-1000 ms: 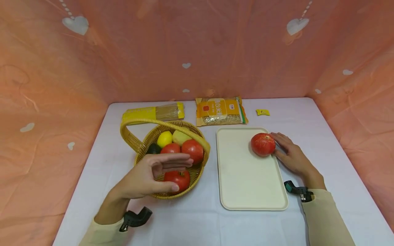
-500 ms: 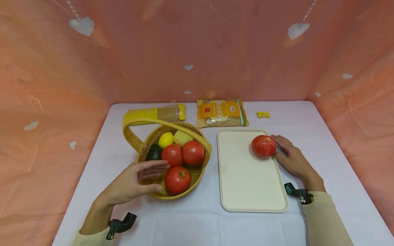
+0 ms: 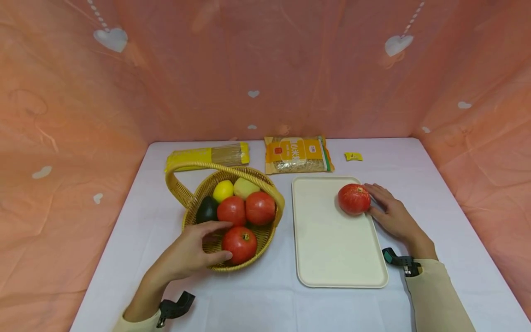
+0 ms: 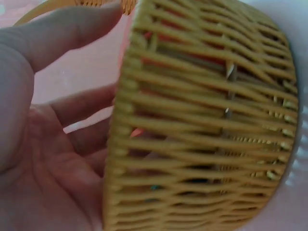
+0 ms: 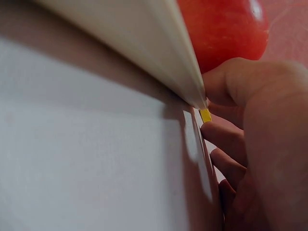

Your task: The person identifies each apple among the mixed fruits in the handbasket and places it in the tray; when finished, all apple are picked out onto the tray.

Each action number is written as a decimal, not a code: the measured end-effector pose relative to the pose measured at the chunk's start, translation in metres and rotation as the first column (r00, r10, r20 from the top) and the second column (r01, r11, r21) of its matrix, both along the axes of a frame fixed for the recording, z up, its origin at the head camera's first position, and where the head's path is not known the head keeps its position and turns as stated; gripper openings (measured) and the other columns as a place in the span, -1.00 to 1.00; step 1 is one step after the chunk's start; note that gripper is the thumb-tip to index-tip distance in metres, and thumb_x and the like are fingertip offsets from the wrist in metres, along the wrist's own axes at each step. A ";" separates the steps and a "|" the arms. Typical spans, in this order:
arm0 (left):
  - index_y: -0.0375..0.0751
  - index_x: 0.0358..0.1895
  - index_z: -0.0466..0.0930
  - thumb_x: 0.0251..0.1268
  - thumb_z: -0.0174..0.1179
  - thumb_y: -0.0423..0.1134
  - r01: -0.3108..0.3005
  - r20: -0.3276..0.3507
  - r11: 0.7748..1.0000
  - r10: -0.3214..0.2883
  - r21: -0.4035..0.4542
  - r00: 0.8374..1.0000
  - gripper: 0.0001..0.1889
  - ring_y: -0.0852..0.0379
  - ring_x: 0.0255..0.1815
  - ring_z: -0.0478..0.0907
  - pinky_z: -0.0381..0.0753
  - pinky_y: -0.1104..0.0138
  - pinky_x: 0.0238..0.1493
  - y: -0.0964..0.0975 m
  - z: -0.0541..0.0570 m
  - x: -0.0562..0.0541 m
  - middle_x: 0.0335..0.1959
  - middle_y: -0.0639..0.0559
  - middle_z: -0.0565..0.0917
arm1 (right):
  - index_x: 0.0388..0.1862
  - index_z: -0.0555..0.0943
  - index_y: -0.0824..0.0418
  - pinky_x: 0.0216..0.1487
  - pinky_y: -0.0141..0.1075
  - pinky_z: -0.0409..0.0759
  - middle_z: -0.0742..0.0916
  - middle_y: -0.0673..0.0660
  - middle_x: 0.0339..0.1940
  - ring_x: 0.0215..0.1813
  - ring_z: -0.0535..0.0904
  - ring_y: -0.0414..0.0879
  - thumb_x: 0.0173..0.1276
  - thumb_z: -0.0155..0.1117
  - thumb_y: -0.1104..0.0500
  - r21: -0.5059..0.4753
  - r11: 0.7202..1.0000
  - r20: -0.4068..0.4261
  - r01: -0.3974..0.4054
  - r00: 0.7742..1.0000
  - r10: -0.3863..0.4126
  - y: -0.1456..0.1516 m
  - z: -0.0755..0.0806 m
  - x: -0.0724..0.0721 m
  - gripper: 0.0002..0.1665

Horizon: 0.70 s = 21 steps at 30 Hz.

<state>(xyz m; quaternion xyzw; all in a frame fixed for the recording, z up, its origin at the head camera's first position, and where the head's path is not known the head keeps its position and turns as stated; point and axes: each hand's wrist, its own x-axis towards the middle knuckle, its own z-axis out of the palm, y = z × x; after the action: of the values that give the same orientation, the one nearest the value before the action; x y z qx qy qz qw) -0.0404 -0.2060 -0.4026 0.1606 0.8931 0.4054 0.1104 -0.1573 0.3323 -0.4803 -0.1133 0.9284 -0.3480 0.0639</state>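
Note:
My left hand reaches over the near left rim of a woven basket. Its thumb and index finger lie at the left side of a round red fruit with a small brownish crown. The left wrist view shows the spread thumb and fingers passing inside the basket wall, which hides the fingertips. At the right edge of a cream tray, my right hand has relaxed fingers next to another red fruit. In the right wrist view its thumb is by that fruit, close to the tray rim.
The basket also holds two more red fruits, a lemon, a pale green fruit and a dark green avocado-like one. Its handle arches across. Behind lie a noodle pack, a grain bag and a small yellow packet.
My left hand drew back leftward from above the basket, then came forward and lower to the nearest red fruit. My right hand has stayed beside the fruit on the tray.

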 end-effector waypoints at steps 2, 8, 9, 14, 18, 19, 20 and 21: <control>-0.16 0.36 0.71 0.26 0.63 -0.09 -0.011 -0.035 1.000 0.011 -0.011 0.999 -0.38 -0.04 0.28 0.70 0.74 -0.06 0.31 0.004 -0.002 0.000 0.28 -0.03 0.76 | 0.78 0.30 0.07 0.57 0.63 0.10 0.33 0.36 0.77 0.80 0.04 0.42 0.65 0.28 0.07 0.002 1.000 -0.005 0.000 1.000 0.000 0.000 0.000 0.000 -0.20; -0.16 0.35 0.73 0.14 0.70 -0.06 -0.057 -0.041 0.995 0.053 -0.086 0.998 -0.31 -0.06 0.22 0.65 0.72 -0.07 0.27 0.017 -0.001 0.000 0.20 -0.04 0.70 | 0.78 0.30 0.06 0.56 0.64 0.11 0.33 0.35 0.77 0.80 0.05 0.41 0.64 0.28 0.07 0.003 1.000 -0.005 0.002 1.000 -0.002 0.000 -0.001 0.000 -0.20; -0.16 0.35 0.73 0.11 0.71 -0.03 -0.067 -0.038 0.992 0.063 -0.106 0.997 -0.29 -0.08 0.23 0.64 0.70 -0.09 0.28 0.019 -0.001 0.000 0.19 -0.05 0.69 | 0.78 0.30 0.06 0.56 0.64 0.11 0.33 0.35 0.77 0.80 0.05 0.41 0.64 0.28 0.08 0.004 1.000 -0.006 0.001 1.000 -0.001 0.000 -0.001 0.000 -0.20; -0.21 0.33 0.73 0.04 0.75 0.01 -0.117 -0.032 0.984 0.114 -0.137 0.993 -0.24 -0.13 0.23 0.59 0.68 -0.11 0.29 0.029 -0.001 0.002 0.18 -0.07 0.63 | 0.78 0.30 0.06 0.56 0.63 0.10 0.33 0.36 0.77 0.80 0.05 0.42 0.64 0.29 0.09 -0.004 1.000 -0.012 -0.004 1.000 0.004 0.001 -0.001 0.000 -0.20; -0.21 0.32 0.72 0.03 0.75 -0.04 -0.151 -0.042 0.979 0.146 -0.138 0.988 -0.25 -0.16 0.23 0.56 0.68 -0.12 0.29 0.035 -0.003 0.004 0.15 -0.04 0.60 | 0.78 0.31 0.07 0.56 0.64 0.10 0.33 0.37 0.76 0.80 0.05 0.43 0.64 0.29 0.09 -0.005 1.000 -0.014 -0.005 1.000 0.005 0.001 -0.001 0.000 -0.20; -0.21 0.32 0.72 0.03 0.75 -0.04 -0.159 -0.044 0.978 0.154 -0.139 0.987 -0.25 -0.17 0.24 0.56 0.68 -0.13 0.29 0.035 -0.003 0.005 0.16 -0.04 0.60 | 0.78 0.30 0.08 0.56 0.64 0.10 0.33 0.37 0.76 0.80 0.05 0.43 0.64 0.29 0.09 -0.004 1.000 -0.013 -0.006 1.000 0.006 0.001 -0.001 0.000 -0.19; -0.21 0.32 0.72 0.02 0.75 -0.05 -0.165 -0.046 0.976 0.160 -0.140 0.986 -0.25 -0.18 0.24 0.56 0.68 -0.14 0.28 0.035 -0.004 0.006 0.17 -0.04 0.60 | 0.78 0.30 0.08 0.56 0.64 0.10 0.33 0.37 0.76 0.80 0.04 0.43 0.64 0.29 0.09 -0.004 1.000 -0.013 -0.007 1.000 0.007 0.001 -0.001 0.000 -0.19; -0.21 0.32 0.72 0.02 0.75 -0.06 -0.169 -0.048 0.976 0.163 -0.140 0.985 -0.25 -0.19 0.24 0.56 0.68 -0.14 0.28 0.035 -0.004 0.006 0.18 -0.05 0.60 | 0.78 0.30 0.07 0.56 0.64 0.10 0.33 0.37 0.77 0.80 0.04 0.43 0.64 0.29 0.09 -0.004 1.000 -0.011 -0.008 1.000 0.008 0.001 -0.001 0.000 -0.19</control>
<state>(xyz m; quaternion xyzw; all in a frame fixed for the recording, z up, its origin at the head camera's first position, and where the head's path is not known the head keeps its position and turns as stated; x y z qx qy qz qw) -0.0340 -0.1713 -0.4066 0.0844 0.9322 0.3448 0.0712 -0.1577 0.3332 -0.4817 -0.1191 0.9276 -0.3489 0.0599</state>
